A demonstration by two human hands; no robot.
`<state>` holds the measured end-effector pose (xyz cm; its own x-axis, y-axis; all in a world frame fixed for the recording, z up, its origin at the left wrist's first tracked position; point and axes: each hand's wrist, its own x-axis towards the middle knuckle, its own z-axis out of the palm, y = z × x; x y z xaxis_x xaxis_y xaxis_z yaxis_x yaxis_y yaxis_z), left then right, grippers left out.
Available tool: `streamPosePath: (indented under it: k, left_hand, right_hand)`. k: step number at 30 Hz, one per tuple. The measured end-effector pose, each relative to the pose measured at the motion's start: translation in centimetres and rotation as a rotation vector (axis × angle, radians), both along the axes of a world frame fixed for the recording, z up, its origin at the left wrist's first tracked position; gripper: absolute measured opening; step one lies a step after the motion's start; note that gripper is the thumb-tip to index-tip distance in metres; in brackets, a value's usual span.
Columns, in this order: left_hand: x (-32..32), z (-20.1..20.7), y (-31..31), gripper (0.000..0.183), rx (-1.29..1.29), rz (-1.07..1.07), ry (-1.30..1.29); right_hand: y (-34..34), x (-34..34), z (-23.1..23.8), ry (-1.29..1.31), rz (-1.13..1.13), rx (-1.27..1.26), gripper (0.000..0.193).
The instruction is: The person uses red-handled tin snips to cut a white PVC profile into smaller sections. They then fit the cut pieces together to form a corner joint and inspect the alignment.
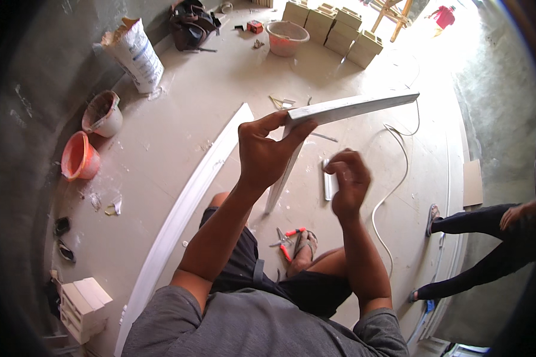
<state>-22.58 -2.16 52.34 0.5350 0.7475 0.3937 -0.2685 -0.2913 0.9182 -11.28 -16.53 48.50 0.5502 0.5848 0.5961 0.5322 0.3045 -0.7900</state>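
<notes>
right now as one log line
left hand: pinching bent grey profile | right hand: raised, curled, hold unclear | red-handled pliers: on floor

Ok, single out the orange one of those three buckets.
The orange bucket, lowest of the three in the picture, by the left wall. The whitish bucket sits just above it; the wide pale bucket stands beside stacked blocks.

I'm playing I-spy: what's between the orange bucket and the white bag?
A pale, stained bucket sits between the orange bucket and the white bag, near the wall. The head view shows it.
</notes>
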Motion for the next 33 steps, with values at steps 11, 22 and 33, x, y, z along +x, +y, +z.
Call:
streamPosePath:
  k: [11, 22, 33]
  left_hand:
    - [1.1, 1.3, 2.1, 0.029, -0.470, 0.097, -0.349]
    - [-0.8, -1.8, 2.9, 0.033, -0.487, 0.019, -0.152]
    - [-4.7, -3.8, 4.6, 0.030, -0.368, -0.240, 0.240]
  right_hand:
    - [2.6, -1.4, -2.9, -0.097, -0.098, -0.686, 0.043]
    - [0.3, 2.2, -1.5, -0.353, -0.174, -0.808, 0.028]
    - [-2.8, 4.1, -0.2, -0.504, -0.225, -0.892, 0.025]
